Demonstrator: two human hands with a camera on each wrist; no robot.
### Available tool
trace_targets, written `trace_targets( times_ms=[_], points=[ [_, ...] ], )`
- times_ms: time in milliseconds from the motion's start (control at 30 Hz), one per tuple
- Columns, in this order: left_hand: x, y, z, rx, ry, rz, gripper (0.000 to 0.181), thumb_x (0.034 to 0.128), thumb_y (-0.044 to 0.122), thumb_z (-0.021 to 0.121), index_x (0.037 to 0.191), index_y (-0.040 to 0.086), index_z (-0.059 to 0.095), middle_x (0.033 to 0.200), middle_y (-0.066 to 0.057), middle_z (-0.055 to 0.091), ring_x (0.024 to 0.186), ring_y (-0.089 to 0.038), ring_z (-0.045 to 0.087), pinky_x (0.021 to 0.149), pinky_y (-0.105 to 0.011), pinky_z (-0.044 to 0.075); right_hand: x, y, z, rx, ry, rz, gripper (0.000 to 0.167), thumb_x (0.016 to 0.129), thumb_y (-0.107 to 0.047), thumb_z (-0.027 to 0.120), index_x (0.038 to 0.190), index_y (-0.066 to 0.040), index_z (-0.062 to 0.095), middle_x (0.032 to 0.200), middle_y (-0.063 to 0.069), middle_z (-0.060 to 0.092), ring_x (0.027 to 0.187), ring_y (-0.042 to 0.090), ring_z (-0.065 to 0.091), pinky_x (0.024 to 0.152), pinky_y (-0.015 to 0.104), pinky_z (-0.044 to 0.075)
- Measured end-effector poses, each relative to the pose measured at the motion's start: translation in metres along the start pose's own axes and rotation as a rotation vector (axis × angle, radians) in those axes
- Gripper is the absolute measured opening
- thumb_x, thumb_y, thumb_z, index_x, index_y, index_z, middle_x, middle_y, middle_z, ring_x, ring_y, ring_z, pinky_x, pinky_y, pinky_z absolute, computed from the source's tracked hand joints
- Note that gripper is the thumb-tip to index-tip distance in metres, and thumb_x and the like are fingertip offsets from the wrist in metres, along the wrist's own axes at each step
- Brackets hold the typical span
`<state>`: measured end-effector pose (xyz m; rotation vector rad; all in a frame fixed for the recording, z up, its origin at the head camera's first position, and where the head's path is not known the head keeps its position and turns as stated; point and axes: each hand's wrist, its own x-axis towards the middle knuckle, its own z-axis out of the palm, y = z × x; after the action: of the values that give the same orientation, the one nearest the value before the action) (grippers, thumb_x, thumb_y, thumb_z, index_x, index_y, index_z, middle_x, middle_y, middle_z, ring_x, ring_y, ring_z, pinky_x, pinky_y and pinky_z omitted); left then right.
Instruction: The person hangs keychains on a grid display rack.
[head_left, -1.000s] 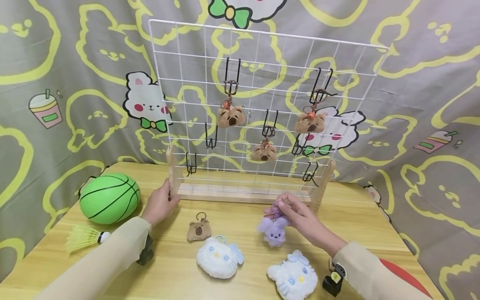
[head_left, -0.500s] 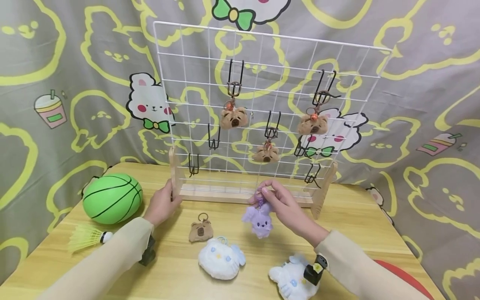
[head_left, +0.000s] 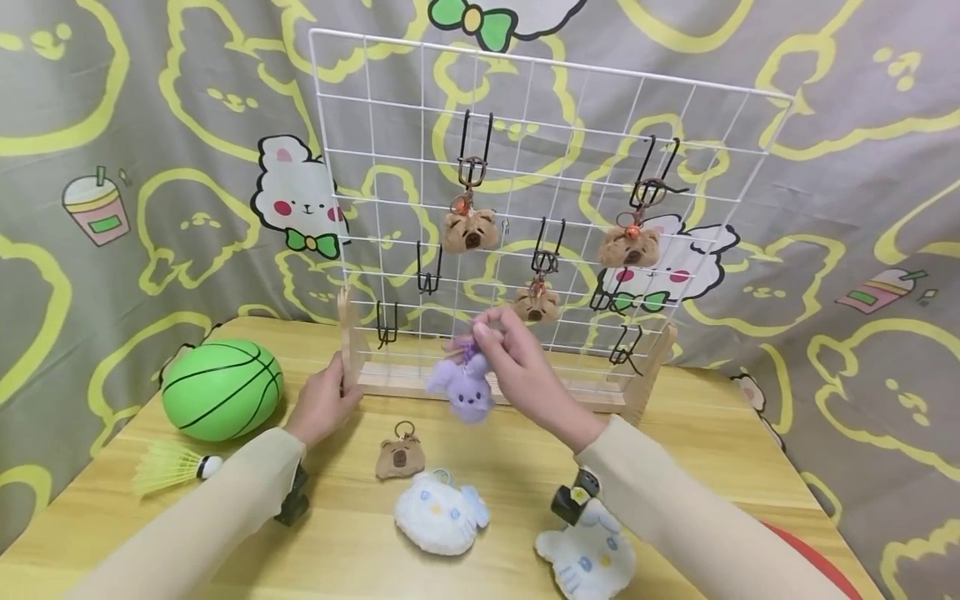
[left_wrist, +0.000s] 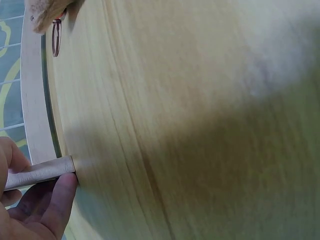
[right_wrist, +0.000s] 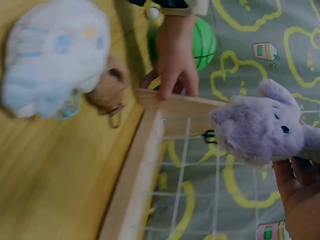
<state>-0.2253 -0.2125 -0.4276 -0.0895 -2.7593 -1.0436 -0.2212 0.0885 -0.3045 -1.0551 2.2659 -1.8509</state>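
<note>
Head view: hands, two, well apart. Right hand (head_left: 521, 362), pinching the top end of one purple plush (head_left: 465, 387), which hangs below the fingers, off the counter (head_left: 337, 554) and in front of the lower part of a white wire grid (head_left: 525, 175). Left hand (head_left: 324, 402), clamped on the grid's left wooden upright (head_left: 346, 333). On black hooks (head_left: 429, 271), three brown plushes (head_left: 471, 230); others carry nothing. On the counter, one loose brown plush (head_left: 401, 457), two white plushes (head_left: 441, 514), one green ball (head_left: 222, 389), one shuttlecock (head_left: 172, 468). Hazards, as judged: the pinch is small, so a slack thumb could drop the purple plush; the right hand is just beside the lowest hung brown plush, and a stray knuckle could unhook it. Left wrist view: thumb and fingers on either side of the upright; should that hold loosen, a push on the wires could tip or slide the stand. Right wrist view: purple plush close to the lens, fingers partly cut off, its fastening not visible; a swinging body could snag on wire or hook.
</note>
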Motion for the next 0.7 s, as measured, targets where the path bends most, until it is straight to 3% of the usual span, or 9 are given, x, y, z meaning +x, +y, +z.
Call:
trace_targets(
  times_ms=[233,367,567,700],
  points=[
    [-0.002,0.000,0.000,0.005,-0.001,0.000,0.041,0.0973,0.008,0.061,0.133,-0.005,0.046,0.092,-0.023,0.068,0.072,-0.025,0.063,0.058,-0.031,0.051,0.031,-0.008,0.016,0.040,0.037,-0.019,0.016,0.114,-0.013,0.037,0.118,0.000,0.045,0.117,0.031,0.074,0.111,0.041,0.074,0.092,0.034,0.063],
    [-0.006,-0.001,0.000,0.009,-0.001,-0.002,0.044,0.0958,0.007,0.060,0.135,-0.006,0.046,0.094,-0.024,0.070,0.075,-0.028,0.064,0.060,-0.033,0.051,0.044,-0.008,0.025,0.047,0.026,-0.013,0.020,0.114,-0.013,0.036,0.121,0.004,0.043,0.117,0.032,0.074,0.111,0.040,0.074,0.093,0.034,0.063],
    [-0.004,0.000,0.000,0.021,0.024,0.017,0.045,0.0946,0.006,0.060,0.136,-0.006,0.046,0.097,-0.026,0.070,0.080,-0.032,0.066,0.066,-0.042,0.056,0.057,-0.005,0.032,-0.026,0.073,-0.018,0.022,0.114,-0.015,0.038,0.123,0.004,0.045,0.114,0.028,0.076,0.107,0.037,0.076,0.090,0.033,0.062],
    [-0.001,0.001,-0.001,0.029,0.033,0.032,0.048,0.0944,0.006,0.059,0.138,-0.007,0.045,0.101,-0.029,0.071,0.085,-0.036,0.068,0.073,-0.049,0.058,0.065,-0.002,0.035,-0.088,0.130,0.006,0.020,0.114,-0.016,0.039,0.122,0.001,0.046,0.112,0.025,0.078,0.102,0.035,0.077,0.079,0.026,0.060]
  ],
)
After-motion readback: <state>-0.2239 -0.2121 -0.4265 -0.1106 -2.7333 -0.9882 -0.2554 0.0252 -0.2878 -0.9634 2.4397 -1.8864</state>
